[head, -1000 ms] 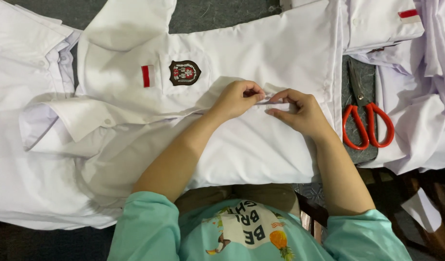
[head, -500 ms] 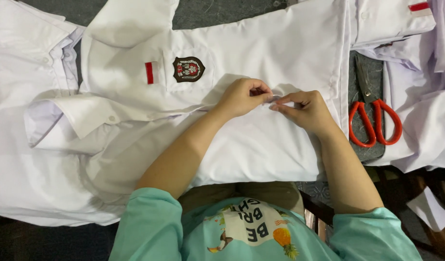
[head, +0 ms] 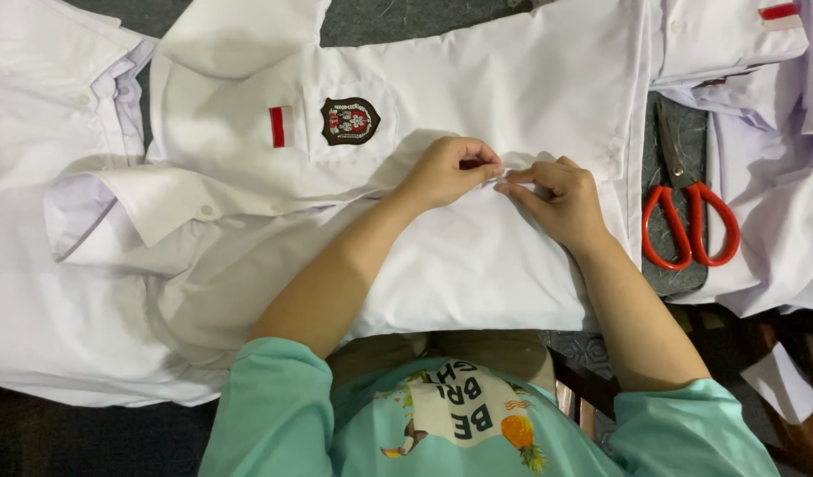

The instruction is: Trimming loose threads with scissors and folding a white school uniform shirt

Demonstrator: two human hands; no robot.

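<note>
smooth matt white cloth is seen in the shirt [head: 477, 265] under the right hand [head: 556, 199]; beside it, glossy red plastic handles on dull metal scissors [head: 684, 203].

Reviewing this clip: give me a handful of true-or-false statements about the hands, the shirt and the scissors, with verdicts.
1. Both hands meet on the white shirt. True: the left hand and right hand pinch the fabric together.
2. The right hand holds the scissors. False: the red-handled scissors lie untouched to its right.
3. A dark badge sits on the shirt's pocket. True.
4. The scissors have blue handles. False: they are red.
5. A red stripe tag lies beside the badge. True.
</note>
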